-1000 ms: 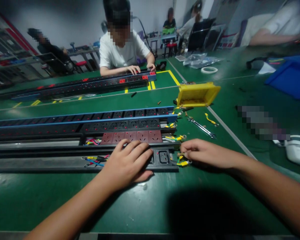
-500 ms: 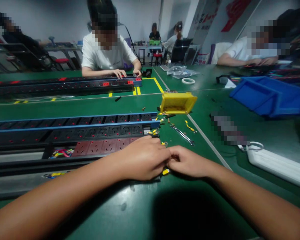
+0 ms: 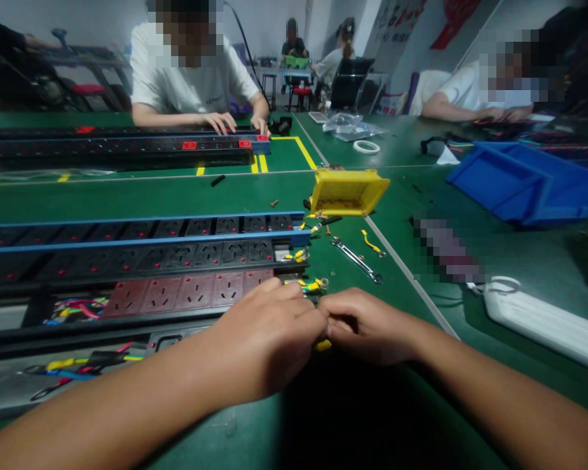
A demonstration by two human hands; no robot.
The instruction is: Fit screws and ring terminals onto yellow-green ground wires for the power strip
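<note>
My left hand point(image 3: 274, 333) is closed at the right ends of long socket strips, its fingertips meeting those of my right hand point(image 3: 365, 323), which is also closed. What they pinch is hidden, though a bit of yellow point(image 3: 323, 345) shows just below the fingertips. Behind my left hand lies a strip with dark red sockets point(image 3: 181, 292). Beyond it are a black socket strip point(image 3: 208, 254) and a blue-edged strip point(image 3: 171, 228). Yellow-green wires with ring terminals point(image 3: 313, 285) stick out beside my fingers. Coloured wires point(image 3: 73, 365) lie near my left forearm.
A wrench point(image 3: 357, 260) and a yellow wire point(image 3: 372, 243) lie beyond my right hand. Further back stands a yellow bin point(image 3: 347, 192). Blue bins point(image 3: 524, 183) and a white bar point(image 3: 543, 320) are at right. A person point(image 3: 193, 85) across the table touches another strip.
The view has shifted, and the strips appear further left. My hands remain together, slightly lower and rotated, uncovering more wires at the strip ends and near my left forearm.
</note>
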